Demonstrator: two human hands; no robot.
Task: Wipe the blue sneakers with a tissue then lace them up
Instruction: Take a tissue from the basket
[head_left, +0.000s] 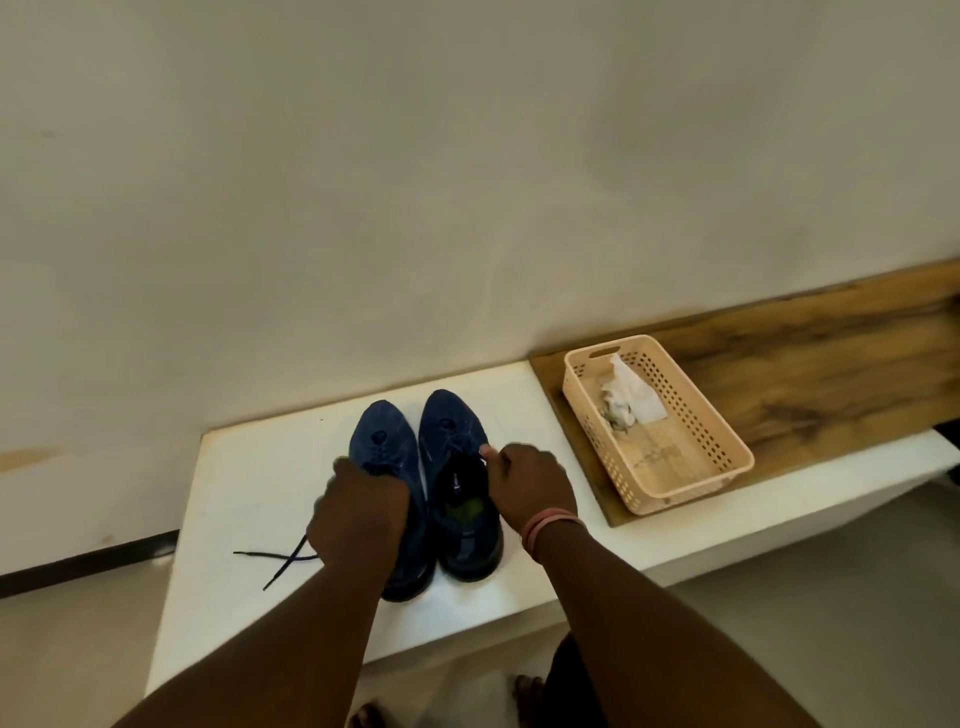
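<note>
Lacing is underway: left hand (358, 512) grips the left navy fabric sneaker (383, 447), loose dark lace (283, 558) trailing at eight o'clock, right hand (530, 480) pinches the right sneaker's (452, 421) lace, while the crumpled, soiled white tissue (631, 400) sits discarded in the peach perforated plastic basket (727, 462) at two o'clock, wiping apparently done.

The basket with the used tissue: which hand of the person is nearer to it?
Right. The right hand is at the right sneaker, directly beside the basket but not touching it. The left hand is on the left sneaker, farther away.
</note>
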